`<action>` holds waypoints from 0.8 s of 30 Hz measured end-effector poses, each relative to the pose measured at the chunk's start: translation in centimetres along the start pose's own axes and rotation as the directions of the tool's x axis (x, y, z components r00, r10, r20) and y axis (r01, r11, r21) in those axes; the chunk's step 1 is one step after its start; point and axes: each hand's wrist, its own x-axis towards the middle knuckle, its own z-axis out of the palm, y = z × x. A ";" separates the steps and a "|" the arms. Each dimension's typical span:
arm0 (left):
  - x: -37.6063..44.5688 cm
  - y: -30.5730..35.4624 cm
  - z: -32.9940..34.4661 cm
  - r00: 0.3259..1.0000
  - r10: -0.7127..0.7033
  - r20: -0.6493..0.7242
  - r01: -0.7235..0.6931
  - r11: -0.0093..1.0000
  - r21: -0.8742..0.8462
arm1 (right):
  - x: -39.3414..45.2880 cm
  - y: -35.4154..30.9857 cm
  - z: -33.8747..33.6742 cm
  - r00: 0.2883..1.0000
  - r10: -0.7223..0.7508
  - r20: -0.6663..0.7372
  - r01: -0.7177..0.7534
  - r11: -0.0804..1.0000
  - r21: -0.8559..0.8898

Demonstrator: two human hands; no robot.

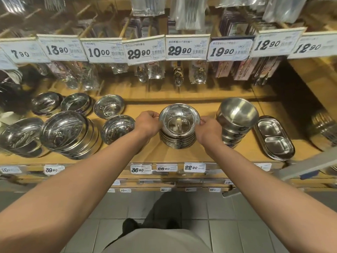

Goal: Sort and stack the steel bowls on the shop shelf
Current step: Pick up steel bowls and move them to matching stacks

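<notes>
Steel, polished: top bowl [179,119], wide-rimmed, seated on a stack of bowls [177,140] of the same pattern at mid-shelf. Left hand [147,123] pinches the bowl's left rim with curled fingers; right hand [209,127] pinches the right rim likewise.

Wooden shelf [182,154], tan, carrying all stock listed below.

Right of the stack, just beside the right hand: tall stack of deep bowls [237,121], tilted slightly, mouth open upward. Further right: divided oval trays [274,137], two compartments each, stacked flat.

Left of the left hand: shallow bowl [117,128], tilted; behind it another shallow bowl [109,109]. Far left front: large lidded containers [70,132], stacked, and one more large bowl [20,137] at the edge. Rear left: two small wrapped bowls [62,104].

Shelf front: price labels [194,167] reading 36.90, 26.90, 22.90. Overhead rail: price cards [179,50], with bagged spoons [197,77] hanging behind them.

Floor: grey tiles [237,234].
</notes>
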 end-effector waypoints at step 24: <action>0.8 -1.9 0.4 0.998 0.062 0.011 -0.062 0.998 0.012 | -0.3 0.6 0.9 0.990 -0.137 -0.026 0.133 0.984 -0.120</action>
